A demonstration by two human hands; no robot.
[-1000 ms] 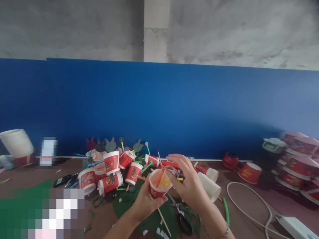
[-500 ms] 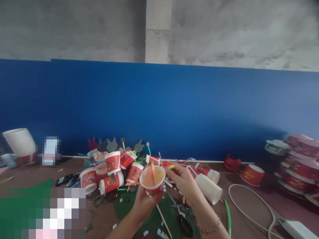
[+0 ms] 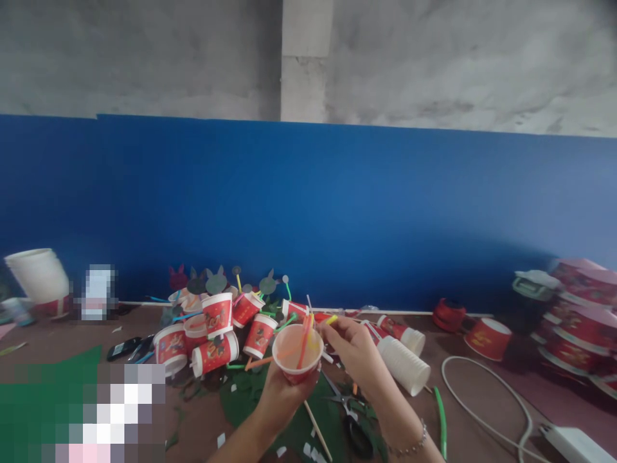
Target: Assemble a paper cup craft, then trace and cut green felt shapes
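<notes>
My left hand is wrapped round a red paper cup from below, its open mouth tilted toward me. Inside the cup are an orange straw and a yellow one, both standing against the far right wall. At the right rim, my right hand is closed in a pinch on a yellow straw, whose bent end sticks out past the fingers. Below the hands lie scissors with dark handles and a thin wooden stick on dark green sheet material.
A heap of red paper cups with straws and animal-head cutouts stands left of centre. Stacked white-sided cups lie to the right. Farther right are a white cable, an adapter and piled red containers. A blue panel rises behind.
The cup has shifted slightly right and its mouth has turned. The straws in it now lean toward the right rim, and an orange straw piece shows more at its left. My right hand stays nearly in place.
</notes>
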